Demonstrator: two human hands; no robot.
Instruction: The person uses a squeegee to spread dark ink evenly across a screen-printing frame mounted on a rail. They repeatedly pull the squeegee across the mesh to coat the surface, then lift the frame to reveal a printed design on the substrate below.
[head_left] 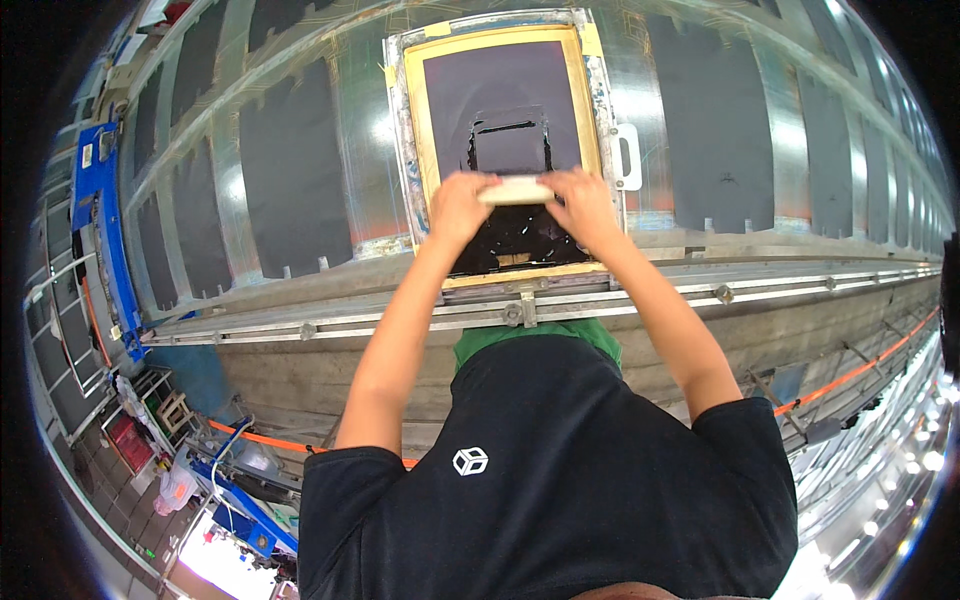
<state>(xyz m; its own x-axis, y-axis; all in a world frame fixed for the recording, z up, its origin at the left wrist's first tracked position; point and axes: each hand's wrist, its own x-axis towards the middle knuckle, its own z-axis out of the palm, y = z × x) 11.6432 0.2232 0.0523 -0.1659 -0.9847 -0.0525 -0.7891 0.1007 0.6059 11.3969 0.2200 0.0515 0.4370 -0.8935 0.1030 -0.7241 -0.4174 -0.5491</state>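
Both hands grip a pale squeegee (pixel 518 190) across the inside of a screen-printing frame (pixel 405 140). My left hand (pixel 463 207) is closed round its left end, and my right hand (pixel 583 205) round its right end. Yellow tape lines the frame around a dark mesh (pixel 500 80). Wet black ink (pixel 515 235) pools on the near side of the squeegee, and thin black streaks mark the mesh just beyond it. The squeegee's lower edge is hidden from view.
Dark grey fabric panels (pixel 295 170) lie in rows along the long metal table (pixel 365 130), with more panels (pixel 710 130) on the right. A white handle (pixel 628 157) sticks out of the frame's right side. A metal rail (pixel 400 318) runs along the table's near edge.
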